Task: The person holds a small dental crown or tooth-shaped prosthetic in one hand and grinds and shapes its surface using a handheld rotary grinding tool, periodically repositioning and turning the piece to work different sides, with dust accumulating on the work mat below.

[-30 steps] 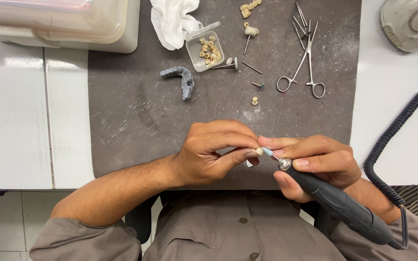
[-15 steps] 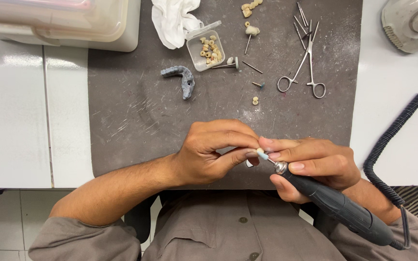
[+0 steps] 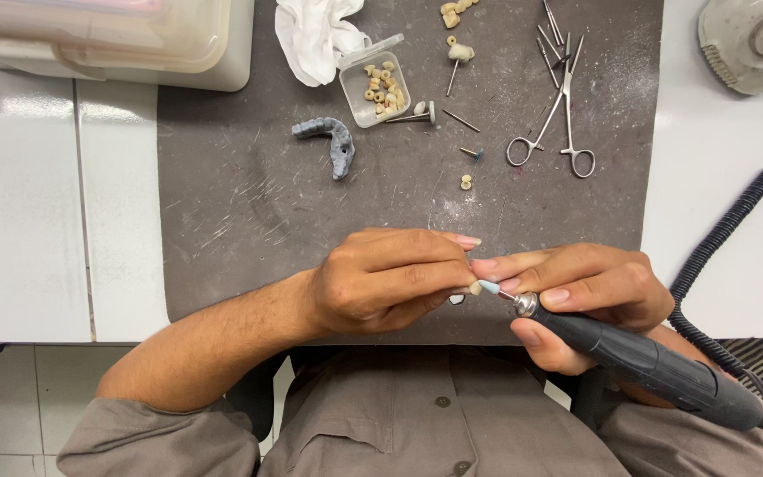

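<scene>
Above the grey mat [image 3: 249,221], both hands stay put: left hand [image 3: 390,281] pinching a small piece, right hand [image 3: 580,296] gripping the handpiece [image 3: 646,362]

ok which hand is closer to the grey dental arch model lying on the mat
Left. The left hand sits below and slightly right of the grey arch model; the right hand, gripping the dark handpiece, is farther right.

White worktop [image 3: 19,221], grey mat [image 3: 249,221]; pale tiled floor [image 3: 11,406]
</scene>
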The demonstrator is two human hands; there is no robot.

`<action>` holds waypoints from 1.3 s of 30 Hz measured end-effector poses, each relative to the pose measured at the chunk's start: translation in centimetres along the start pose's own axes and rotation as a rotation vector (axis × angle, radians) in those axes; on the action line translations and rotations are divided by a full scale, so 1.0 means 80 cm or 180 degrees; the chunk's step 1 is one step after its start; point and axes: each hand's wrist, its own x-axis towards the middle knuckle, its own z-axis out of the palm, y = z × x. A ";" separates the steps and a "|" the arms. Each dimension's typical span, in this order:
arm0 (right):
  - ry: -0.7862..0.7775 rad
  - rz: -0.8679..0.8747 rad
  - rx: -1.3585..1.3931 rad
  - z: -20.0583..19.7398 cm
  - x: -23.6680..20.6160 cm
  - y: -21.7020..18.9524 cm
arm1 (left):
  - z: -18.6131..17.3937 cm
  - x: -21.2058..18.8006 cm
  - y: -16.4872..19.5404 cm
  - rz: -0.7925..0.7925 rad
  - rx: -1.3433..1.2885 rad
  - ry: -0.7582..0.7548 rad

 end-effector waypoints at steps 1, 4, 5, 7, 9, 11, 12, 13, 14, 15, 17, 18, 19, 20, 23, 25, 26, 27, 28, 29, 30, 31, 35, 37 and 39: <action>-0.0005 0.0016 -0.0042 0.000 0.001 -0.002 | 0.001 0.000 0.000 0.0003 0.0023 0.0003; -0.0013 0.0072 -0.0152 0.001 0.004 -0.008 | 0.001 -0.002 0.000 0.0023 0.0081 0.0005; -0.0013 0.0106 -0.0173 0.000 0.004 -0.011 | 0.002 -0.002 -0.001 0.0028 0.0088 0.0005; -0.0021 0.0144 -0.0206 0.001 0.005 -0.013 | 0.002 -0.003 -0.001 0.0033 0.0104 0.0009; -0.0035 0.0151 -0.0228 0.002 0.005 -0.013 | 0.002 -0.004 -0.001 0.0034 0.0125 0.0014; -0.0037 0.0107 -0.0377 0.002 0.006 -0.013 | 0.003 -0.003 -0.002 0.0043 0.0128 0.0028; -0.0038 0.0087 -0.0452 0.003 0.006 -0.013 | 0.003 -0.003 -0.001 0.0046 0.0127 0.0035; -0.0015 0.0094 -0.0422 0.003 0.005 -0.013 | 0.004 -0.003 -0.001 0.0042 0.0106 0.0036; 0.0008 0.0095 -0.0397 0.004 0.006 -0.012 | 0.004 -0.003 -0.002 0.0046 0.0086 0.0037; 0.0028 0.0092 -0.0373 0.005 0.005 -0.012 | 0.004 -0.003 -0.003 0.0053 0.0071 0.0039; -0.0043 0.0068 -0.0365 0.002 0.007 -0.011 | 0.002 -0.003 -0.003 0.0066 0.0108 0.0018; -0.0074 0.0062 -0.0359 0.002 0.007 -0.011 | 0.002 -0.004 -0.003 0.0067 0.0121 0.0004; -0.0047 0.0074 -0.0350 0.002 0.006 -0.011 | 0.002 -0.004 -0.003 0.0062 0.0132 0.0006; -0.0021 0.0083 -0.0342 0.003 0.006 -0.011 | 0.001 -0.005 -0.003 0.0057 0.0145 0.0010; -0.0027 0.0107 -0.0270 0.002 0.004 -0.010 | 0.004 -0.005 -0.005 0.0071 0.0155 0.0037; -0.0015 0.0084 -0.0255 0.002 0.004 -0.009 | 0.004 -0.005 -0.005 0.0066 0.0156 0.0045; 0.0011 0.0056 -0.0274 0.002 0.003 -0.007 | 0.004 -0.005 -0.005 0.0053 0.0155 0.0041; 0.0035 0.0032 -0.0290 0.002 0.003 -0.005 | 0.004 -0.005 -0.005 0.0036 0.0154 0.0041; 0.0036 0.0037 -0.0200 0.002 0.002 -0.004 | 0.003 -0.006 -0.005 0.0040 0.0132 0.0036; 0.0037 0.0038 -0.0112 0.000 0.002 -0.003 | 0.003 -0.005 -0.005 0.0048 0.0111 0.0030; 0.0039 0.0047 -0.0024 0.000 0.001 -0.002 | 0.003 -0.005 -0.005 0.0051 0.0085 0.0025; 0.0065 0.0035 0.0014 0.000 0.000 -0.001 | 0.004 -0.006 -0.005 0.0041 0.0088 0.0033; 0.0053 0.0056 0.0054 -0.002 -0.001 0.000 | 0.005 -0.005 -0.005 0.0044 0.0115 0.0053; 0.0034 0.0057 -0.0002 -0.002 0.000 -0.001 | 0.005 -0.005 -0.005 0.0034 0.0118 0.0059; 0.0056 0.0001 -0.0097 -0.001 0.001 0.000 | 0.004 -0.005 -0.005 0.0015 0.0104 0.0070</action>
